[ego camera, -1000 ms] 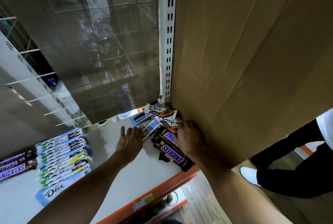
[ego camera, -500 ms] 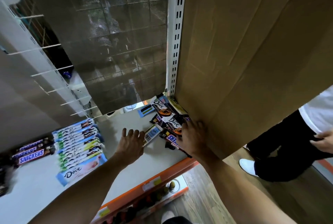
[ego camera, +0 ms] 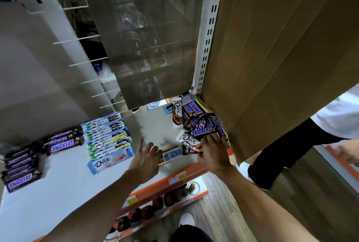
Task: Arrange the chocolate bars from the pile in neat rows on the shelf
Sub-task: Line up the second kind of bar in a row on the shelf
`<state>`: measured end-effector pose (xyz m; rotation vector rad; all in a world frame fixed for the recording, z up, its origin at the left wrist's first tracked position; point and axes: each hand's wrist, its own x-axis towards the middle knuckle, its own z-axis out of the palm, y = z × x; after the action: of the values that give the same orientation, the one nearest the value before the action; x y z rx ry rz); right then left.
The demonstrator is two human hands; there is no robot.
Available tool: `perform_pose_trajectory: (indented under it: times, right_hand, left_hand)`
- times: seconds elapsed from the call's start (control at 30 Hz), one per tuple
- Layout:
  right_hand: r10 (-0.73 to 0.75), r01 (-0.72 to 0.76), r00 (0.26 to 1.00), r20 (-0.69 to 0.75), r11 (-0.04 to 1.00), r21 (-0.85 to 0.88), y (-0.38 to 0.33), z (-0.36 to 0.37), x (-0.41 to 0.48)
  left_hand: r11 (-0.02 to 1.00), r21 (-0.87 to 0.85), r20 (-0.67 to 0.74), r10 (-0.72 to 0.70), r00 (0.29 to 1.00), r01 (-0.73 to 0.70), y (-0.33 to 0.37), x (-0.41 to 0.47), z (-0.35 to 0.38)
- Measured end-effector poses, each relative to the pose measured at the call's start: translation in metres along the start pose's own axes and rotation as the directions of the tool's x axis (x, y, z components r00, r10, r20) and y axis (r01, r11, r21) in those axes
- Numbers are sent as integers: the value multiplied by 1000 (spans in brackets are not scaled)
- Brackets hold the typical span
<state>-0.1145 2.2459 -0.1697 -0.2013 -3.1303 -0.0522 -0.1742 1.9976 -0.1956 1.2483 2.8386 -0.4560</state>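
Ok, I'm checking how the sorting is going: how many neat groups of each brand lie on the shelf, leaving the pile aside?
Snickers groups: 2, the second at the far left
Dove row: 1
Total: 3

The pale shelf point(ego camera: 58, 193) has an orange front lip. Near its middle lies a Dove row point(ego camera: 107, 138), the bars side by side and overlapping. Just left of that row lie Snickers rows point(ego camera: 62, 141), and farther left a Snickers stack point(ego camera: 21, 169). Well right of the row, in the back corner, sits the loose pile point(ego camera: 196, 123). Between row and pile lies one bar point(ego camera: 172, 155), barcode up.
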Motion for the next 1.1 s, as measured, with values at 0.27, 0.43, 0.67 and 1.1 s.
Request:
perform_pose_trajectory:
  times: [0.27, 0.43, 0.67, 1.1]
  right_hand:
    - [-99, 97, 995, 26, 993, 72, -19, 13, -10]
    - [-112, 113, 994, -8, 991, 77, -27, 16, -5]
    - [-170, 169, 984, 43, 985, 41, -38, 24, 2]
    - [-282, 277, 951, 125, 959, 58, -61, 20, 7]
  left_hand:
    - [1000, -22, -5, -6, 1000, 6, 1, -23, 8]
    - [998, -61, 15, -33, 999, 34, -1, -31, 13]
    - [998, -43, -4, -40, 999, 39, -4, -46, 21]
    - [989, -100, -93, -115, 989, 105, -14, -71, 22]
